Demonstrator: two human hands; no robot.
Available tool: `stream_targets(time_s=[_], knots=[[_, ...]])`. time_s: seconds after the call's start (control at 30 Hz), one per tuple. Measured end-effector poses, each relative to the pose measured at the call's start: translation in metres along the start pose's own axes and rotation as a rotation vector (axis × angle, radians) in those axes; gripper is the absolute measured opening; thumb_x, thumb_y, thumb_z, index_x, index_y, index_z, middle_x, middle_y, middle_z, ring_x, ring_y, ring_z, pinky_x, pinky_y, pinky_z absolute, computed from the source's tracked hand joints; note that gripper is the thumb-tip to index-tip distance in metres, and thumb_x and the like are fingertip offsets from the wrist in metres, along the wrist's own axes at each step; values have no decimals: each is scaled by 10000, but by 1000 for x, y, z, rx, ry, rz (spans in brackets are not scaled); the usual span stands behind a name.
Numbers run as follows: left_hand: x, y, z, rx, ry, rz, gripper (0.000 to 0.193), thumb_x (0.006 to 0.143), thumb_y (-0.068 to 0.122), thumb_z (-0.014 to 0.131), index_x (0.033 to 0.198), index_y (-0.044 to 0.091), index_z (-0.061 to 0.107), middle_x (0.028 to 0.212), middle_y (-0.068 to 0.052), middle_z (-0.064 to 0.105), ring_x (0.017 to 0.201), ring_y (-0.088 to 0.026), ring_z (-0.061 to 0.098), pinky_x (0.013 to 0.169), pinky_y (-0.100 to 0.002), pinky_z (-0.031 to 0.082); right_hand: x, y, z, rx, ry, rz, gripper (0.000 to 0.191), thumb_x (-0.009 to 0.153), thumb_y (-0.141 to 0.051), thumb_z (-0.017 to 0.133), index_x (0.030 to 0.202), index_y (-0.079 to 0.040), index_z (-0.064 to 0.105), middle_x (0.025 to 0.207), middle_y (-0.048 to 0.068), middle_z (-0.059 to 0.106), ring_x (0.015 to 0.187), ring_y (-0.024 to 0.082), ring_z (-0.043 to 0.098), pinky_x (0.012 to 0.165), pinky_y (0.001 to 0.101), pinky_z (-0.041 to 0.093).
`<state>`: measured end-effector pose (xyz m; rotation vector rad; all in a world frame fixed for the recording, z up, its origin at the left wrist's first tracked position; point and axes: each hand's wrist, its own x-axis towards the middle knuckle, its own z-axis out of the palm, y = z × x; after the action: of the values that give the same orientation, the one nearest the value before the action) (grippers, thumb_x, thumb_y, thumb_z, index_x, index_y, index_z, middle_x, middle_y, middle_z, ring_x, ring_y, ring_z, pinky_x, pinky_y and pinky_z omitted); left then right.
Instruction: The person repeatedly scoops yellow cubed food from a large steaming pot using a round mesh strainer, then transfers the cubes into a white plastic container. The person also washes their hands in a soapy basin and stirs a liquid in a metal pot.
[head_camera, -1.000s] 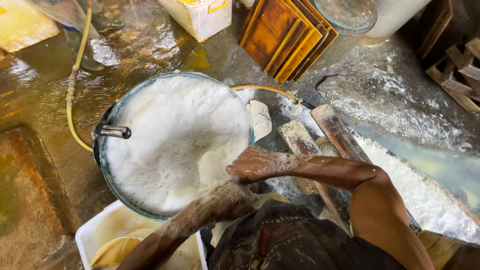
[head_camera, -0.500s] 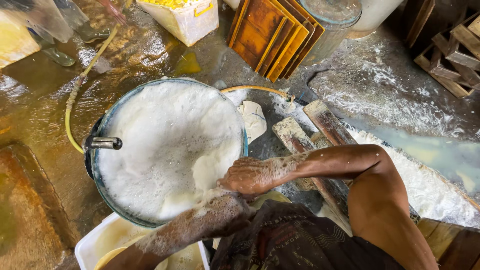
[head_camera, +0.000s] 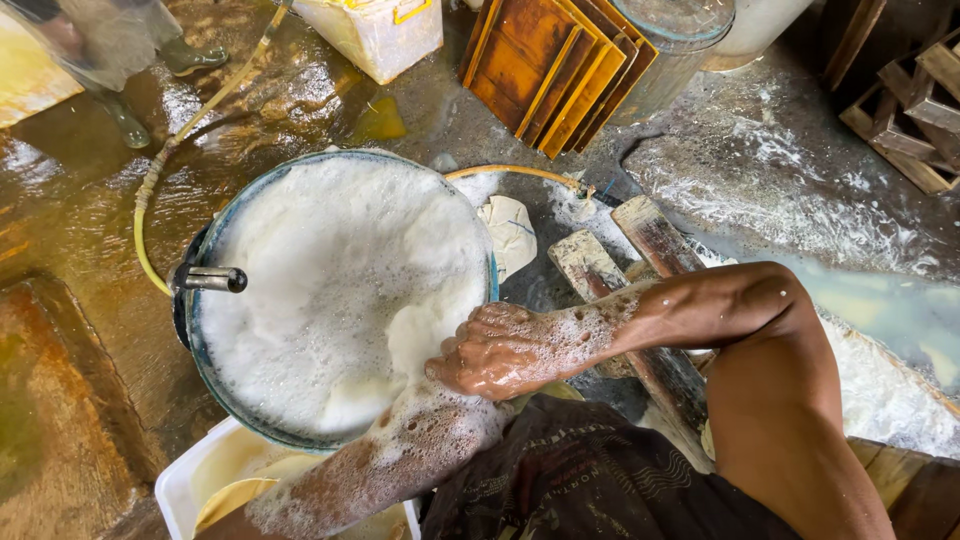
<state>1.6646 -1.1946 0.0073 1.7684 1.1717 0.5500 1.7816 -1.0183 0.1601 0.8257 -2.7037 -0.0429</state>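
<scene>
A large round drum (head_camera: 205, 390) in front of me is filled to the brim with white foam (head_camera: 330, 280). My left forearm (head_camera: 400, 450), coated in foam, slants from the drum's near rim down to the lower left; its hand is cut off by the bottom edge. My right hand (head_camera: 500, 350), wet and flecked with foam, is curled over that forearm near its upper end, just off the drum's near right rim.
A metal pipe end (head_camera: 210, 278) and a yellow hose (head_camera: 160, 180) meet the drum's left rim. A white tub (head_camera: 185, 480) sits below it. Wooden planks (head_camera: 650, 240), stacked brown trays (head_camera: 540, 70), a metal barrel (head_camera: 680, 30), a white box (head_camera: 375, 35) and another person's boots (head_camera: 190, 55) stand on the wet floor.
My right hand has slid a little along the foamy left forearm, towards me. The view has shifted slightly; the drum has stayed in place.
</scene>
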Motion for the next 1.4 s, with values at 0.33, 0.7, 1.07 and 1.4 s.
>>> stream_targets(time_s=[0.33,0.7,1.07,1.4], knots=[[7,-7,-18,-9,-9,-3,292,987,340,602,1179,125,650,1083,-69,663,966,-179,647,846,-331,559,1,6,20,158,-93,93,199,994,-113,545,1076,20,667,725,132,650,552,198,658,379,336,505],[-7,-7,-50,-32,87,-78,317,1001,367,589,1174,105,632,1054,-73,645,941,-183,633,819,-336,553,-4,35,142,425,-245,303,484,961,-332,601,1259,48,568,1033,235,636,861,319,642,739,462,538],[-27,-107,-74,-469,1200,-824,347,1015,393,576,1168,84,614,1025,-76,627,917,-188,618,791,-341,548,59,71,282,1021,25,1365,562,961,-451,615,1265,20,571,1134,231,659,996,333,651,895,477,565],[7,-158,-87,-576,1429,-743,378,1028,417,564,1163,65,597,999,-80,610,895,-192,605,767,-345,544,47,106,286,1504,483,1503,465,974,-439,589,1157,-12,612,1060,179,670,949,295,655,859,424,575]])
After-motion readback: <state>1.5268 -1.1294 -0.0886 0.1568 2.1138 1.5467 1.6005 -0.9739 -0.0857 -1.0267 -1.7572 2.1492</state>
